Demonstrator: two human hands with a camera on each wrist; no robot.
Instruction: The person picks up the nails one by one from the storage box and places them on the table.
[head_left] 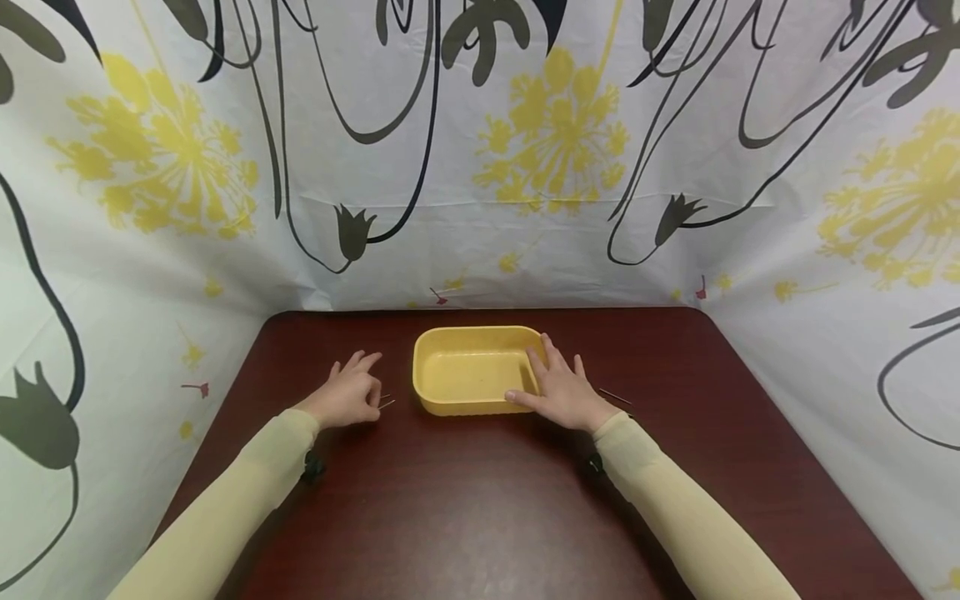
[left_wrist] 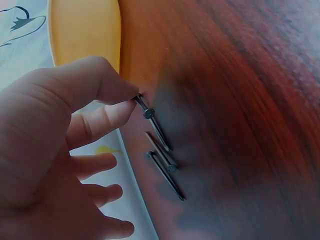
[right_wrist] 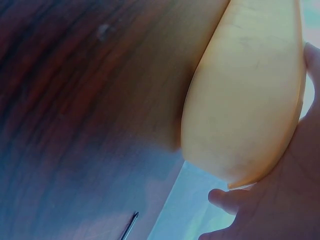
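My left hand [head_left: 347, 395] is left of the yellow tray [head_left: 450, 409], with thumb and index finger pinching a dark nail [left_wrist: 142, 103] and the other fingers spread. Several nails lie close together at those fingertips, among them a nail [left_wrist: 166, 176] on the tabletop. Where the pinched nail ends and its neighbour begins is hard to tell. My right hand [head_left: 564, 392] rests on the tray's right end, fingers extended and spread, its thumb at the near rim. Seen from the right wrist, the tray [right_wrist: 240, 100] shows its pale outer side beside the palm.
A dark brown table [head_left: 480, 500] bears everything. Right of the right hand lies a thin nail [head_left: 615, 396], partly visible as a nail [right_wrist: 130, 226] in the right wrist view. Patterned white cloth [head_left: 465, 167] hangs behind and along both sides of the table.
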